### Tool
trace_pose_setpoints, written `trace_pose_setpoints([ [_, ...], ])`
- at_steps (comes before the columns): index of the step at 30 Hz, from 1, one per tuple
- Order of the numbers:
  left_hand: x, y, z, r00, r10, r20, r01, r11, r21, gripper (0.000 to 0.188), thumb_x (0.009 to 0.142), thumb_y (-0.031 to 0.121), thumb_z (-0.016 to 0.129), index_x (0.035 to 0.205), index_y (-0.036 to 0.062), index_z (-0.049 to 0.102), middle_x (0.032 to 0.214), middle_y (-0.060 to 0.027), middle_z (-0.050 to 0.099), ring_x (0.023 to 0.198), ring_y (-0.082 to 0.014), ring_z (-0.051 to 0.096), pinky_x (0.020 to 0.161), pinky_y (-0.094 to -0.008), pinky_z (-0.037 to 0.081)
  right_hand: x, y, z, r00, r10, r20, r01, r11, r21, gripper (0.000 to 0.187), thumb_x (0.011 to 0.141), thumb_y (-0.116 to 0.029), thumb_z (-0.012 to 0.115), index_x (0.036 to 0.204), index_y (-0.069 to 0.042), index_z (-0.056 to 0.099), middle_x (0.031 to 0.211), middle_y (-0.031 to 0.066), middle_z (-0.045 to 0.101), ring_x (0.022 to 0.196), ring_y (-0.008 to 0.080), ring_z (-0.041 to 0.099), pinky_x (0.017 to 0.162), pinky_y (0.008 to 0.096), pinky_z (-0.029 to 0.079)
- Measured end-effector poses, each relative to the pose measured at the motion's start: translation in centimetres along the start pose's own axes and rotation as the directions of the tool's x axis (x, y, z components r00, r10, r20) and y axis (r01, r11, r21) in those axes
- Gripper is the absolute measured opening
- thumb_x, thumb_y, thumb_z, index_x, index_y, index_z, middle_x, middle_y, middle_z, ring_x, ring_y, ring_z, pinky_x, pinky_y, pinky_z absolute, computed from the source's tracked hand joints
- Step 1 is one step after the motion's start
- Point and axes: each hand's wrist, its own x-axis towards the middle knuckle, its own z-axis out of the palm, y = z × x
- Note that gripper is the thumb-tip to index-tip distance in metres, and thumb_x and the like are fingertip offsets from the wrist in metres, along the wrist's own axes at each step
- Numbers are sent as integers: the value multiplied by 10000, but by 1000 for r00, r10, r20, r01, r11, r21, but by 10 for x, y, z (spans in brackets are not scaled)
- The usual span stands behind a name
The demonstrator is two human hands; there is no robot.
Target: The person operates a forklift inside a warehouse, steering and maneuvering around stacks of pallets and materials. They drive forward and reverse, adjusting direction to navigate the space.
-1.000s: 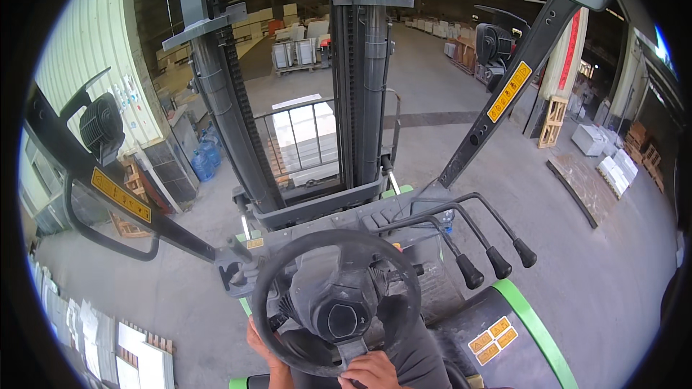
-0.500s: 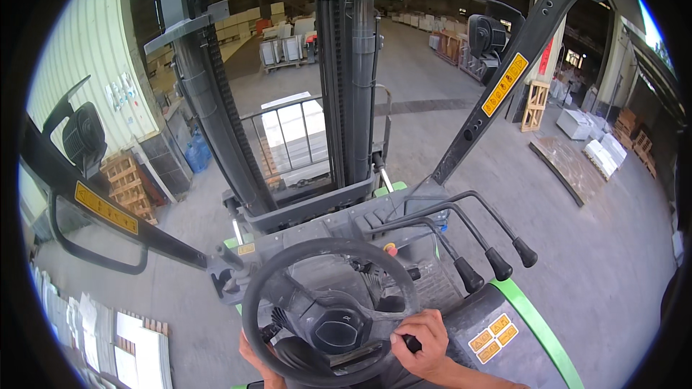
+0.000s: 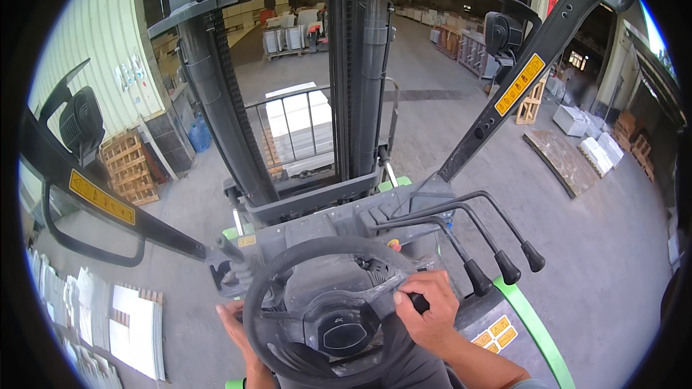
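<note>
The black steering wheel (image 3: 282, 259) of a forklift is in front of me at the lower middle. My right hand (image 3: 430, 310) is closed round the black spinner knob (image 3: 417, 303) on the wheel's right side. By the left part of the rim is my left hand (image 3: 241, 335), fingers stretched out and apart from the rim, thumb side partly behind it; whether it touches the wheel I cannot tell. Right of the wheel rise three black-knobbed levers (image 3: 507, 266), with neither hand on them. A small lever (image 3: 232, 251) stands left of the column.
Ahead, beyond the mast (image 3: 367, 65), white slabs (image 3: 299, 126) are stacked behind the load backrest. Slabs (image 3: 137, 328) lie at the left, near wooden pallets (image 3: 128, 166). At the right are a brown slab (image 3: 562, 158) and white blocks (image 3: 602, 151). Further stacks (image 3: 292, 36) stand inside the warehouse.
My right hand has moved up with the knob, turning the wheel anticlockwise. My left hand has risen and its fingers have come out left of the rim. The scene ahead has shifted slightly.
</note>
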Motion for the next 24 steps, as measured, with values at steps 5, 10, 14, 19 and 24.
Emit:
trace_pose_setpoints([
  [5, -58, -34, -2, 842, -535, 61, 528, 798, -290, 477, 1060, 490, 407, 819, 97, 530, 520, -39, 472, 379, -146, 407, 338, -291, 280, -92, -43, -28, 975, 32, 220, -53, 994, 91, 219, 725, -65, 806, 882, -92, 655, 843, 39, 642, 787, 222, 631, 783, 359, 449],
  [10, -188, -45, 32, 599, -706, 377, 745, 665, 61, 390, 1035, 322, 489, 737, 72, 522, 523, -62, 494, 378, -187, 444, 357, -343, 350, -117, -117, 44, 953, -164, 255, 87, 954, 287, 196, 722, -91, 814, 858, -78, 674, 877, 90, 641, 798, 279, 631, 756, 444, 495],
  [14, -253, -88, 24, 399, -799, 450, 747, 568, 345, 343, 1030, 293, 489, 785, 65, 566, 527, -66, 501, 367, -180, 419, 349, -329, 327, -39, -141, 114, 897, -346, 273, 208, 878, 431, 105, 803, -80, 735, 836, -85, 636, 758, 46, 573, 774, 243, 609, 796, 367, 438],
  [19, -263, -98, -3, 378, -834, 401, 724, 536, 433, 299, 1024, 257, 490, 844, 57, 622, 533, -70, 511, 353, -172, 388, 338, -311, 298, 75, -103, 89, 968, -249, 37, 229, 933, 279, 95, 802, -81, 744, 812, -73, 651, 762, 37, 630, 720, 248, 611, 749, 377, 436],
  [24, -263, -101, -4, 400, -840, 366, 687, 540, 486, 299, 1037, 257, 475, 839, 69, 597, 518, -58, 470, 367, -167, 395, 329, -307, 276, -8, -40, -43, 996, -35, 80, 35, 999, 0, 86, 781, -69, 755, 840, -73, 693, 800, 26, 694, 735, 217, 651, 776, 387, 430],
])
